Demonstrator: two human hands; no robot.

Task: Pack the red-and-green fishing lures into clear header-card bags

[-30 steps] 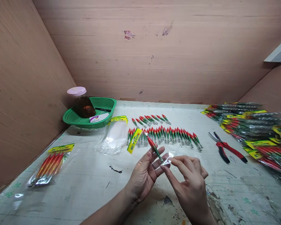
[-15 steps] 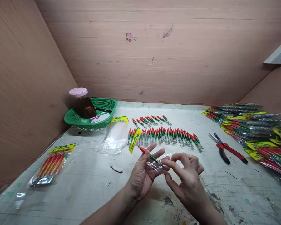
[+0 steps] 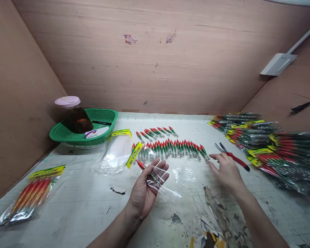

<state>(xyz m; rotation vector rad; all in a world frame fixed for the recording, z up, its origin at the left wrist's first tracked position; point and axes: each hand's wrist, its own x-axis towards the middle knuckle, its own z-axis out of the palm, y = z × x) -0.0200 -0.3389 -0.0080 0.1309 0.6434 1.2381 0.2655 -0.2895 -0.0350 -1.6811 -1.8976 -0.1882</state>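
Note:
My left hand (image 3: 147,189), palm up, holds a clear plastic bag (image 3: 170,187) with a yellow BCT LURE header (image 3: 134,155). A red and green fishing lure (image 3: 141,165) lies across the fingers with it, the thumb pressing on top; it appears to be inside the bag. My right hand (image 3: 226,170) is at the right end of the lure row (image 3: 174,148), thumb and index finger apart. Its index fingertip is close to the hooks of the end lure (image 3: 203,151); whether it touches is hard to tell. Several more lures (image 3: 155,132) lie behind the row.
Red-handled pliers (image 3: 237,162) lie partly behind my right hand. Packed lures (image 3: 281,162) are heaped at right. Flat bags (image 3: 119,148) are stacked left of the row, near a green basket (image 3: 110,129) with a lidded cup (image 3: 77,119). A pack of red-gold lures (image 3: 33,193) lies far left.
My right hand has left the bag and lure at my left hand and moved right to the end of the row. My left hand keeps its hold. The view has shifted to the right.

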